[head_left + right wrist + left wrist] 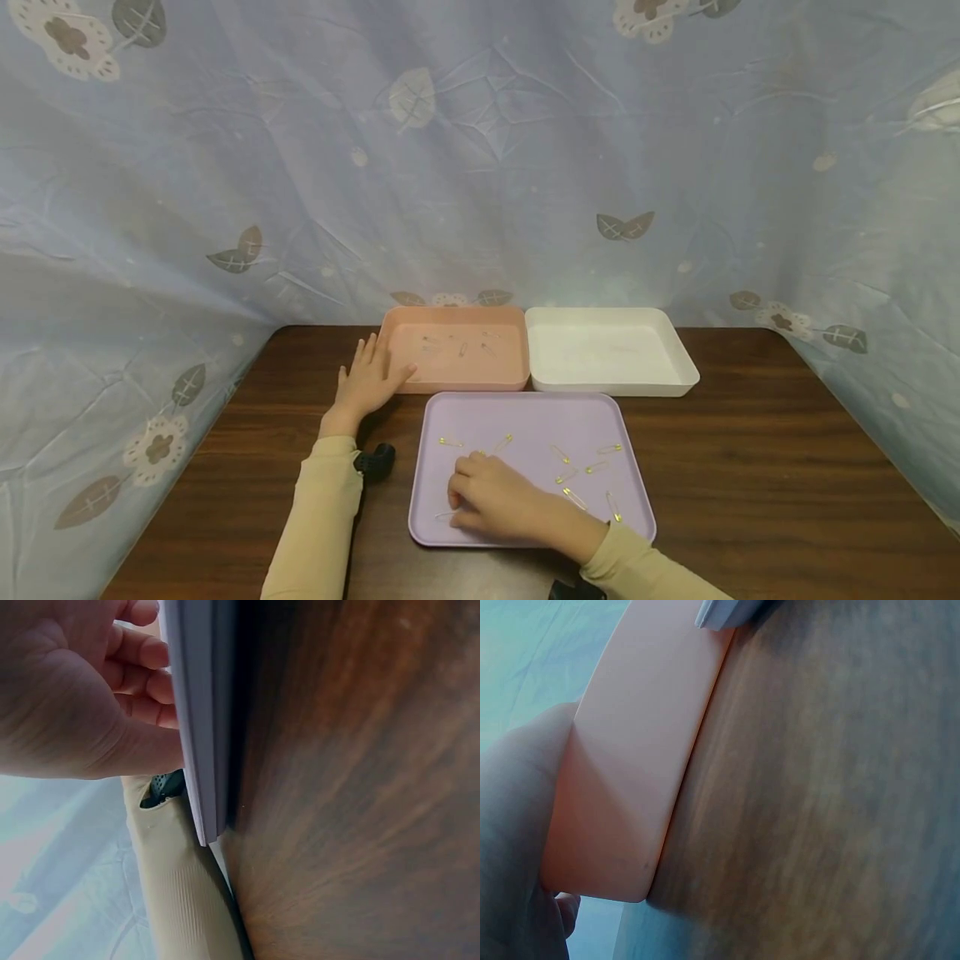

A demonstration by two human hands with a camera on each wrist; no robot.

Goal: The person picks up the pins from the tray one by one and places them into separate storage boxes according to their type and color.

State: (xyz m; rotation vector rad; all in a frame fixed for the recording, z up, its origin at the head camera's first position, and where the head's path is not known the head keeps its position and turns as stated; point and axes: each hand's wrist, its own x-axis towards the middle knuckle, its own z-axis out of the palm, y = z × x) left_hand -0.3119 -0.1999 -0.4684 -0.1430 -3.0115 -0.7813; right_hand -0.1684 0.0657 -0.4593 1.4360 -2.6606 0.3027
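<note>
A lilac tray [525, 408] holds several safety pins with yellow heads, among them one pin [574, 499] near the front. My right hand [498, 500] is low over its left half, fingers bent down. Part of a safety pin [442, 515] shows at the thumb and index tips; the rest is hidden, so a pinch cannot be confirmed. In the right wrist view the tray rim [196, 735] covers the fingertips. My left hand [367, 383] rests on the left edge of the pink tray [454, 386], fingers straight and spread. Several safety pins [462, 349] lie inside that tray.
A white tray [611, 388] stands to the right of the pink one, both behind the lilac tray. All stand on a dark wooden table [757, 450]. A patterned cloth [480, 183] hangs behind and at both sides.
</note>
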